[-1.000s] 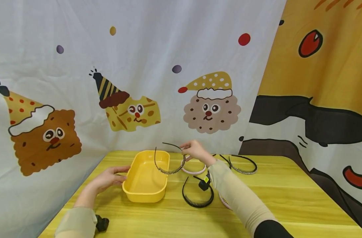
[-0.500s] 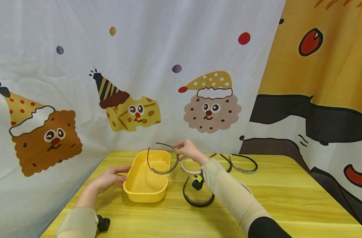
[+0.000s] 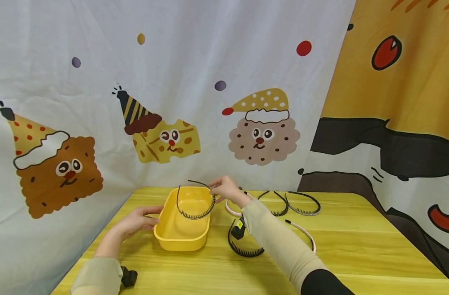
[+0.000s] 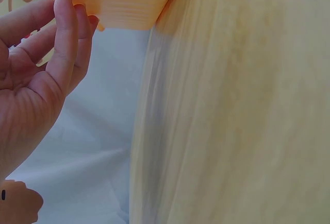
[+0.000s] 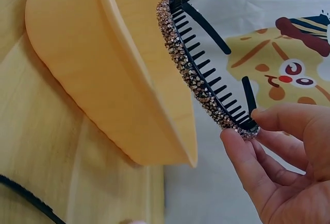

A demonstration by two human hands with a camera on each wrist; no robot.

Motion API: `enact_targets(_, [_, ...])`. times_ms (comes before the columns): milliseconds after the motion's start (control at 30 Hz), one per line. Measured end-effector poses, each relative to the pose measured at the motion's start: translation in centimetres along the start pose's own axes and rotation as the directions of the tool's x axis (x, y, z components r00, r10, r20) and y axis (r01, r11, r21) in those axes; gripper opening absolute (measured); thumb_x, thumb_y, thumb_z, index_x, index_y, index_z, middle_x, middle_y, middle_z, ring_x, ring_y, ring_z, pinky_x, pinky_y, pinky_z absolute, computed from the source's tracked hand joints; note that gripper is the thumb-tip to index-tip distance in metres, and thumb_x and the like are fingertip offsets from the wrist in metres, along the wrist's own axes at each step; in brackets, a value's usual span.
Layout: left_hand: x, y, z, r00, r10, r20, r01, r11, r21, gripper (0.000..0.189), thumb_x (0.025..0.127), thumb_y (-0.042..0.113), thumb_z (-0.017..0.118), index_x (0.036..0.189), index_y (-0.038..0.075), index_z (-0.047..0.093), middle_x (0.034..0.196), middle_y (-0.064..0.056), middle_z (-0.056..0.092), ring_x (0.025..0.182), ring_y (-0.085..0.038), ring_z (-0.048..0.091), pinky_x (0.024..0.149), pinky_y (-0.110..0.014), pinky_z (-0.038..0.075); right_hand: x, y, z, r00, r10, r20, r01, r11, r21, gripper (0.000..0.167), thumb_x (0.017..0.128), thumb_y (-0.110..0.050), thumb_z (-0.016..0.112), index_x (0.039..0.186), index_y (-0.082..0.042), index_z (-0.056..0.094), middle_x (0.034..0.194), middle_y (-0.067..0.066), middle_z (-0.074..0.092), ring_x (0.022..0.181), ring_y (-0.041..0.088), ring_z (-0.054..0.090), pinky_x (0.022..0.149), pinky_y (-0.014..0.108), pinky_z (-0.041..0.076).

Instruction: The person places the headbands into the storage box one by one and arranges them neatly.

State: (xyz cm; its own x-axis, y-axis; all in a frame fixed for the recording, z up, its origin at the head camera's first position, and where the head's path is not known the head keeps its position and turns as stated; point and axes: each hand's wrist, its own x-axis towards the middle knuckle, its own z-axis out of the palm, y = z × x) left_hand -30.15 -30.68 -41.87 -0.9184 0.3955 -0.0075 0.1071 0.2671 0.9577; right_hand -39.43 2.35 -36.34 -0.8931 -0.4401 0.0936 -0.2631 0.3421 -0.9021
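My right hand [image 3: 224,188] pinches one side of a black toothed headband [image 5: 193,74] between thumb and fingers. Pinkish, glittering stones cover its outer band, and its two thin ends point away from the table. In the head view, the headband overlaps the far half of a yellow plastic bin [image 3: 182,245]; the right wrist view has it beside the bin's rim. At the bin's left side, my left hand [image 3: 137,219] touches the wall with lightly bent fingers. Their fingertips [image 4: 63,0] sit just under the rim in the left wrist view.
On the wooden table [image 3: 364,246], a black toothed headband [image 3: 246,253] and a pale pink headband [image 3: 308,233] lie near my right forearm. Farther back are another pink headband [image 3: 230,209], a black one [image 3: 280,213] and a silvery one [image 3: 308,212]. A printed curtain [image 3: 217,49] hangs behind.
My right hand has carried the glittery headband left and slightly down, from beside the bin's right edge to over its far part in the head view. The left hand has stayed at the bin.
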Motion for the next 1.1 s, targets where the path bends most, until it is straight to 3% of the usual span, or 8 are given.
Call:
enact_targets(200, [0.1,-0.2,0.0,1.0,-0.014,-0.007,0.014,1.0,-0.003,0.064,0.096,0.01,0.06,0.147,-0.013,0.028,0.147,-0.036,0.028,0.113,-0.029,0.059,0.091,-0.043,0.052,0.2,-0.1,1.0,0.999,0.027,-0.027,-0.026,0.999,0.023,0.032,0.087,-0.002,0.068,0.118,0.007,0.066,0.113,0.022,0.065,0.09,0.027,0.065,0.06,0.034,0.059])
enact_targets(533, [0.2,-0.3,-0.2,1.0,-0.008,0.003,0.008,1.0,-0.021,0.061,0.097,0.004,0.056,0.147,-0.013,0.025,0.148,-0.038,0.024,0.118,-0.043,0.053,0.089,-0.04,0.053,0.5,0.1,2.7,0.994,0.074,-0.076,-0.071,0.997,0.041,0.029,0.085,0.001,0.068,0.113,0.009,0.068,0.104,0.017,0.064,0.078,0.024,0.062,0.057,0.034,0.059])
enact_targets(733, [0.2,-0.4,-0.1,1.0,-0.006,0.003,0.006,1.0,-0.024,0.062,0.097,0.004,0.056,0.147,-0.013,0.024,0.148,-0.037,0.023,0.118,-0.043,0.053,0.09,-0.041,0.052,0.7,0.6,3.3,0.99,0.095,-0.103,-0.094,0.995,0.011,0.029,0.083,0.0,0.069,0.111,0.01,0.068,0.089,0.013,0.064,0.073,0.023,0.062,0.055,0.033,0.058])
enact_targets(1100, [0.2,-0.4,-0.1,1.0,-0.002,0.0,0.002,1.0,-0.027,0.061,0.097,0.004,0.056,0.148,-0.012,0.025,0.148,-0.037,0.024,0.117,-0.04,0.054,0.091,-0.044,0.052,0.9,0.8,4.4,0.994,0.061,-0.093,-0.069,0.994,-0.088,0.029,0.082,0.0,0.069,0.11,0.009,0.069,0.084,0.011,0.064,0.065,0.022,0.064,0.053,0.033,0.058])
